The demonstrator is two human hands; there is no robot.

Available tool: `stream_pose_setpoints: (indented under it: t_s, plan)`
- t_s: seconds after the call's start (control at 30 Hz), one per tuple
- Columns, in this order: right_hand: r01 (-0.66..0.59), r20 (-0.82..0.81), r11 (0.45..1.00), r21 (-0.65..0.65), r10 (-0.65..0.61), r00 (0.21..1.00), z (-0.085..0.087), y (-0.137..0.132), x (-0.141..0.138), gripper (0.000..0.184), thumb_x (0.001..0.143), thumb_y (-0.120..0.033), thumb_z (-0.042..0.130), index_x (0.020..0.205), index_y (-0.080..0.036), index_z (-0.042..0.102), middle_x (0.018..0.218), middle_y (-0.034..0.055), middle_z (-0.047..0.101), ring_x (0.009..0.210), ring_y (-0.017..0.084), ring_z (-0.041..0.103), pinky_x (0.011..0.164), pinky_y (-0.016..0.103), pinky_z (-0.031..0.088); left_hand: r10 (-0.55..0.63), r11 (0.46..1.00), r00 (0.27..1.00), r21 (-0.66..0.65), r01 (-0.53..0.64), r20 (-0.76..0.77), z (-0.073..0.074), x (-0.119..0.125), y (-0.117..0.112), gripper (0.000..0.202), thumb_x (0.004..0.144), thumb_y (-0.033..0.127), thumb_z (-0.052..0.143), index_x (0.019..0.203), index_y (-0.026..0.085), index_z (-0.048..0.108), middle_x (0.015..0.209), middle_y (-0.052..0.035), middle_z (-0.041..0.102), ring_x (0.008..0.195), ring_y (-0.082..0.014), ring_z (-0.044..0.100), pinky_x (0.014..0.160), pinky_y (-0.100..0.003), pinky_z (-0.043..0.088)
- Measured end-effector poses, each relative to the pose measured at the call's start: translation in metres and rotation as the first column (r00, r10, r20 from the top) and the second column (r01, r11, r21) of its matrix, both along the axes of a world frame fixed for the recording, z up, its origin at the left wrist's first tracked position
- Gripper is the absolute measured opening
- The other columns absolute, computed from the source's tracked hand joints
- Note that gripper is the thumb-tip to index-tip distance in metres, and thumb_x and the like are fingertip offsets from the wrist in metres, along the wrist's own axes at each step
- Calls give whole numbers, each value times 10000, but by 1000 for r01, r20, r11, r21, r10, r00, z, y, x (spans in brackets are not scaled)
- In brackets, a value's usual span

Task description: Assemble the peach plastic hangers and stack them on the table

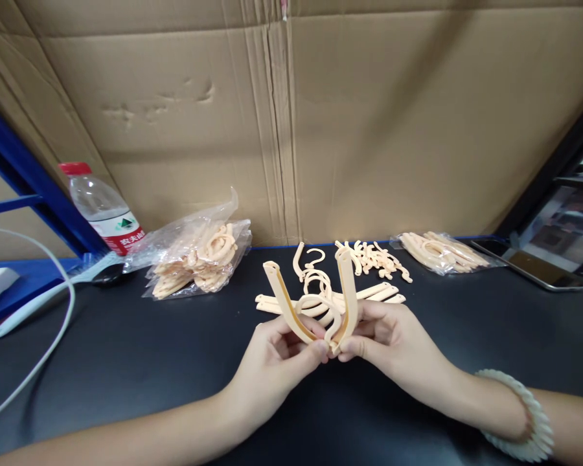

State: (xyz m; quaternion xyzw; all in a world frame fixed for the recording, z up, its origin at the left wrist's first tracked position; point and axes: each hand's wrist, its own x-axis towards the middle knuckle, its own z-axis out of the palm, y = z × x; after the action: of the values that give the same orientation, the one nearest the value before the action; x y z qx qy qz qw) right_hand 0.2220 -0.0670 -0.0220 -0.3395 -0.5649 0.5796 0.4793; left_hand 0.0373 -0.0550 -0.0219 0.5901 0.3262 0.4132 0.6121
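Between both hands is a peach plastic folding clothes hanger (pixel 347 291), its two channelled arms raised in a V and a curved hook (pixel 339 317) at their junction. My left hand (pixel 282 359) pinches the left arm close to the joint, thumb in front. On the other side, my right hand (pixel 393 336) is closed round the base of the right arm, its thumb tip near the joint. Fingertips partly cover the joint. Just behind lie loose straight hanger arms (pixel 381 292) and several loose hooks (pixel 315 279).
Small curved peach pieces (pixel 374 255) are heaped at the back. Plastic bags of peach parts stand left (pixel 199 259) and right (pixel 442 251). At far left are a water bottle (pixel 111 220), a pale-handled tool (pixel 43 304) and a white cable (pixel 72 298). A phone-like device (pixel 534 265) lies right. Cardboard (pixel 418 129) walls the back.
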Motion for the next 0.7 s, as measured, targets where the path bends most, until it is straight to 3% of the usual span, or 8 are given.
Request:
stream_pose_setpoints:
  t_s: [0.23, 0.43, 0.57, 0.7]
  plan:
    - [36, 40, 999, -12, -36, 999, 1, 2, -3, 203, 709, -305, 802, 766, -173, 659, 834, 41, 703, 722, 178, 690, 613, 258, 570, 73, 995, 997, -68, -71, 32, 1, 3, -2, 150, 736, 243, 767, 769, 145, 659, 713, -5, 662, 666, -130, 622, 662, -236, 526]
    - [-81, 175, 997, 21, 76, 982, 27, 30, 46, 218, 700, -276, 801, 776, -181, 621, 699, 0, 647, 588, 141, 642, 494, 235, 540, 234, 969, 972, -84, -232, 21, 3, -4, 2, 257, 692, 263, 807, 761, 146, 589, 713, 13, 650, 592, -114, 625, 575, -225, 526]
    - [-172, 461, 980, 100, 107, 881, 45, 45, 83, 206, 691, -305, 791, 739, -199, 621, 674, 12, 673, 607, 185, 663, 528, 283, 531, 346, 937, 938, -50, -346, 5, 5, -11, 7, 299, 688, 312, 810, 784, 144, 581, 724, -4, 658, 605, -120, 620, 583, -229, 516]
    - [-270, 750, 931, 244, -5, 661, 48, 50, 98, 120, 717, -272, 752, 726, -203, 655, 739, 17, 684, 697, 191, 641, 615, 292, 492, 468, 883, 884, 32, -468, 17, 8, -19, 20, 318, 686, 345, 803, 753, 164, 550, 627, 59, 551, 542, -83, 525, 534, -198, 456]
